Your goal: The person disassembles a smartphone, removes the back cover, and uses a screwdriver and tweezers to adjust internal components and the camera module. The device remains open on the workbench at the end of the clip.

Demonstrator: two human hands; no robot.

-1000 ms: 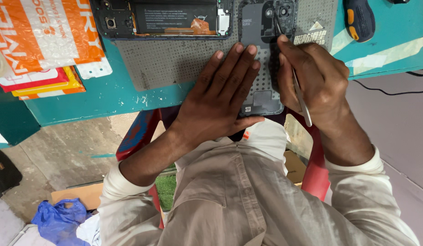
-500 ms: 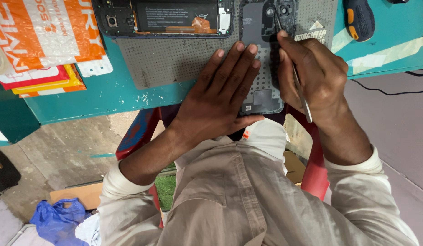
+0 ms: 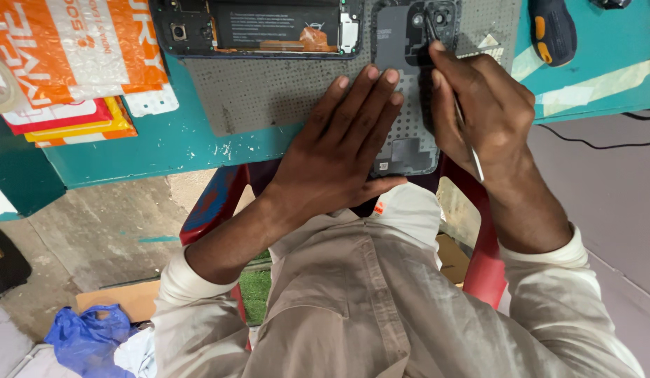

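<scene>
left hand pins the phone back cover while the right works a thin tool at its camera end

nearest, the left hand lies flat, fingers together, on the grey back cover. the right hand is clamped on thin metal tweezers, barely shifted in the last second: steady, fine work. beyond lies the opened phone body.
</scene>
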